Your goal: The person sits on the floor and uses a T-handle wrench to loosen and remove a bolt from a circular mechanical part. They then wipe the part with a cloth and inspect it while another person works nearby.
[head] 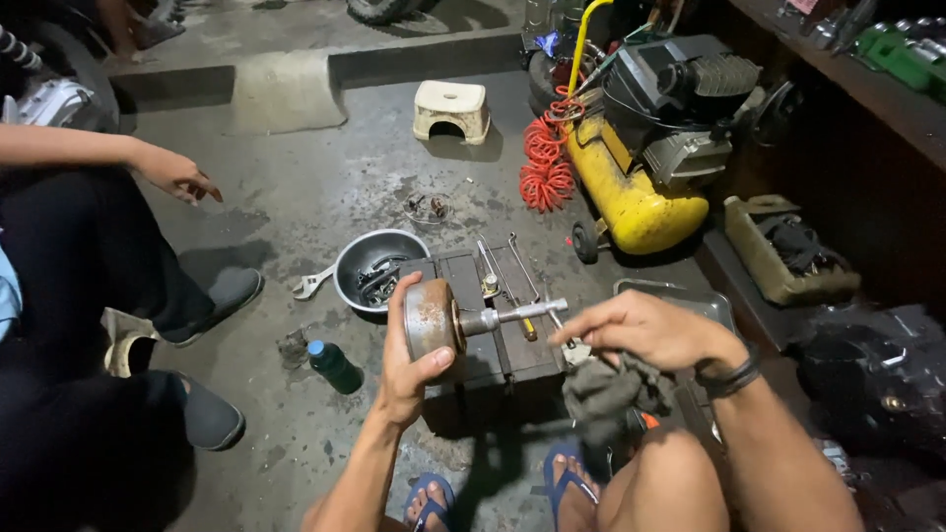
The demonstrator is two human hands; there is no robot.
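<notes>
- Over the toolbox [493, 325], left hand [409, 369] grips a rusty drum [431, 320] — its shaft [517, 313] could tip it loose.
- Right hand [645, 330] pinches a rag [606, 394], perhaps loosely — may snag.

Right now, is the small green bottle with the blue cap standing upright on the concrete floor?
No, the small green bottle with the blue cap lies on its side on the concrete floor, beside the round metal bowl.

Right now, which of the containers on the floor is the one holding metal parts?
The round grey metal bowl, just beyond the left hand, holds dark metal parts. The green bottle with a blue cap lies capped on its side, nearer the person's feet.
</notes>
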